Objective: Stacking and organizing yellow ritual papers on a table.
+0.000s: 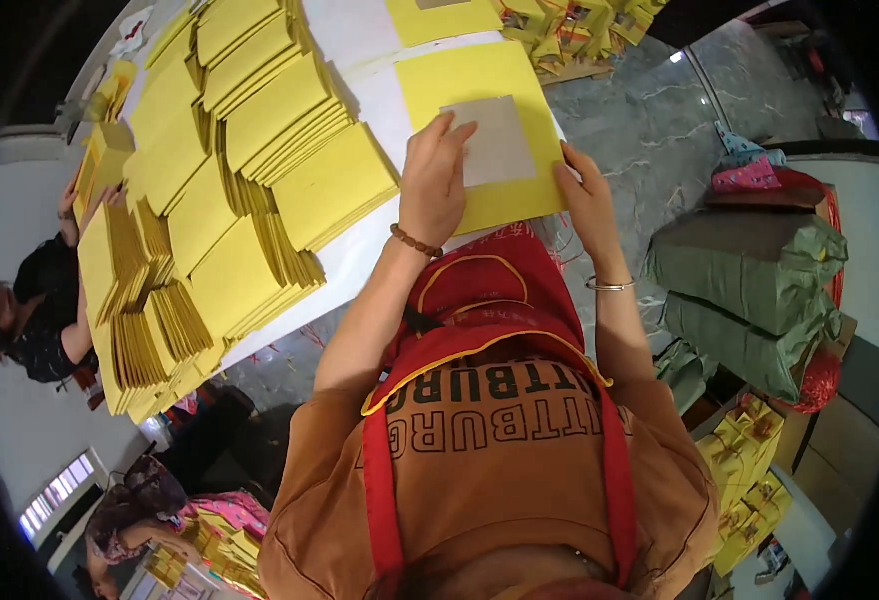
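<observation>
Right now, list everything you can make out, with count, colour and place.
Large sheets: two, yellow, tabletop
Panels: two, grey, one on each sheet
Folded stacks: many, yellow, tabletop's left
Table: one, white, ahead
Packages: uncounted, yellow, far end and lower right
Wrapped bundles: at least two, green, right
Floor: one, grey, marbled, around
Co-workers: two, dark clothing, left and lower left
Apron: one, red, wearer's front
Shirt: one, brown, torso
Bracelets: two, brown beads left, metallic right
Left hand: one, bare, on near sheet
Right hand: one, bare, sheet's right edge
</observation>
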The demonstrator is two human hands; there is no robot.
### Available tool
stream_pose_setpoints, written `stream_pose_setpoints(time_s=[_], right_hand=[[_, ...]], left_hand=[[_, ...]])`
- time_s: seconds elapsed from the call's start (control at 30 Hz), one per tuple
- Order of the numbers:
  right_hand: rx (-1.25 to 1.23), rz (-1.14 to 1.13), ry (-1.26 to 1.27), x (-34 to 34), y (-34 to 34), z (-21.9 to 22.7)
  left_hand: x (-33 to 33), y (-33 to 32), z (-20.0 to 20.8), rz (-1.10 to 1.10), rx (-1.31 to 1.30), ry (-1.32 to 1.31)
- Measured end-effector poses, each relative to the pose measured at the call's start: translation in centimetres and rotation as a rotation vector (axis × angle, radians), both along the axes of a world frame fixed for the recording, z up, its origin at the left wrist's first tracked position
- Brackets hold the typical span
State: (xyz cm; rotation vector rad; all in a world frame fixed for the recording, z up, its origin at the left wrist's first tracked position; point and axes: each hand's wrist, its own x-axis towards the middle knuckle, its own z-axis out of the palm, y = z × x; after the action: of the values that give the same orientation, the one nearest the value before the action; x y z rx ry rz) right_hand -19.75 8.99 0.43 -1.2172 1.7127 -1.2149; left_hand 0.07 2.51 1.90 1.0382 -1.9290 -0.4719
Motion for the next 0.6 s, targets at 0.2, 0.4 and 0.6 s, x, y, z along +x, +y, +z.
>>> stream_pose_setpoints(time_s=[0.2,0.4,0.6], right_hand=[[0.033,0.019,0.029,-0.2,-0.2,0.1],[-0.238,0.019,0.470,1.0,-0.2,2.2],[-0.334,0.139,0.601,4.0,0.2,4.4]], left_hand=[[-1.9,-0.7,-1.0,-0.189,0.216,0.177],[-2.0,-0.9,-1.4,-0.170,0.098,0.127],[-2.6,-1.5,0.6,-0.175,0.785,0.558]])
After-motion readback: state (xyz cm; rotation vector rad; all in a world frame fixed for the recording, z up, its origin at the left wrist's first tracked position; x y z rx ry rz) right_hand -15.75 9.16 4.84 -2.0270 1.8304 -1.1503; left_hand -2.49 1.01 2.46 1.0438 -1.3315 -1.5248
